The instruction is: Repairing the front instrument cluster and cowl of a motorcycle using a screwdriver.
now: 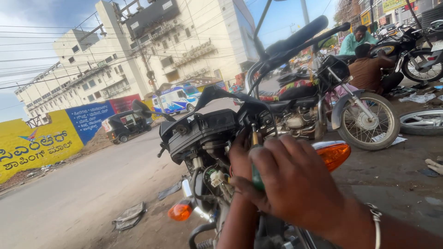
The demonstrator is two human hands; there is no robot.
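Note:
My right hand point(295, 184) is closed around a green-handled screwdriver point(256, 177), whose shaft points up into the back of a motorcycle's black instrument panel point(207, 129). My left hand point(241, 159) reaches up beside it, fingers against the panel's underside near exposed wires and a white connector point(217, 177); whether it grips anything is hidden. The headlight is off, leaving wiring bare. Orange turn signals stick out at the left point(180, 211) and right point(333, 154). A metal bracelet point(376, 221) circles my right wrist.
The black handlebar grip point(300, 34) rises at top centre. Another motorcycle point(341, 110) stands behind, with two people working by a third bike point(410, 50) at top right. A loose wheel point(422, 121) lies on the ground. A street with an auto-rickshaw point(122, 127) and bus point(177, 99) runs left.

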